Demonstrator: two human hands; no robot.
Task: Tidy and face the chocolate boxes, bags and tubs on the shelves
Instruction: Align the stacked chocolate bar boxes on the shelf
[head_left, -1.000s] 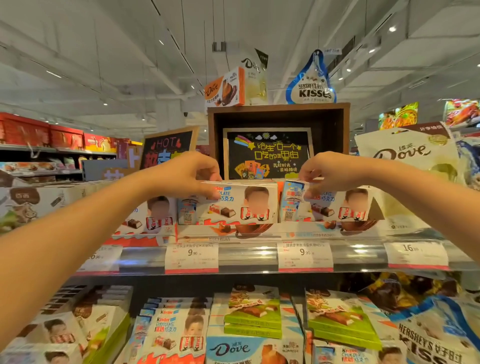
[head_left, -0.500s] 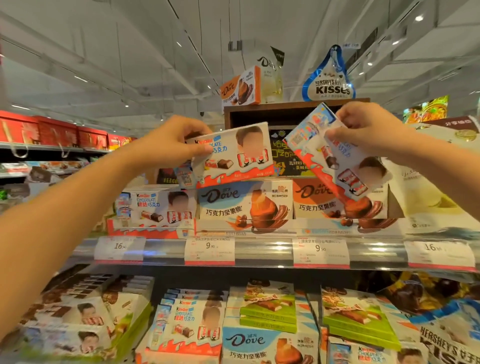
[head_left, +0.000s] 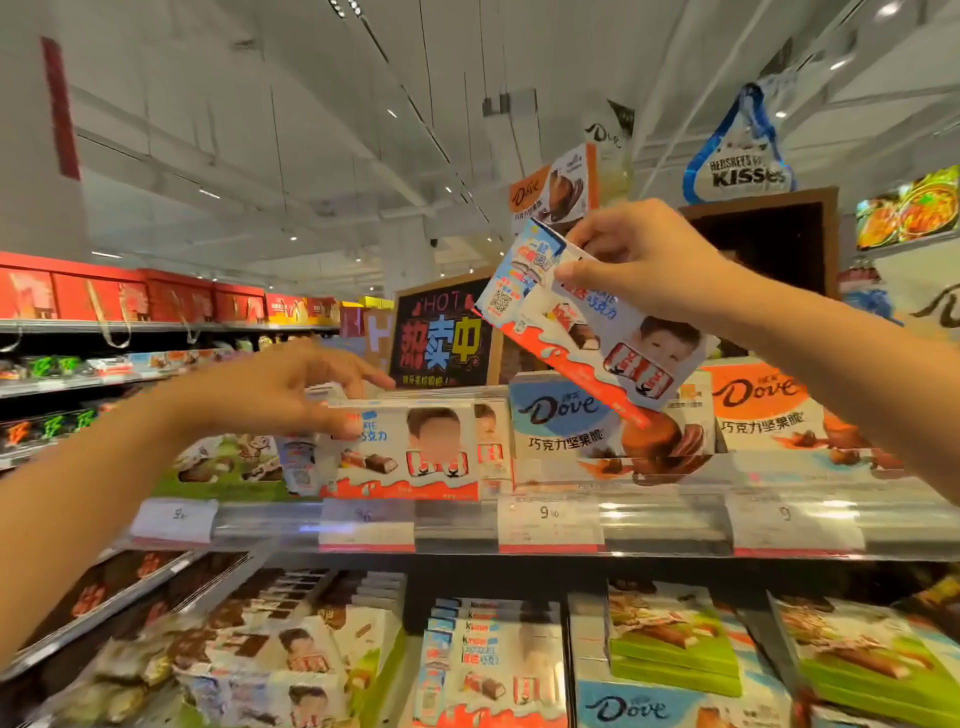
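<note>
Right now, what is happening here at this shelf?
A person is tidying chocolate boxes. The left hand grips a white and orange box standing at the front of the upper shelf, left of the blue Dove box. The right hand holds a second such box tilted in the air above the Dove boxes, not yet placed.
</note>
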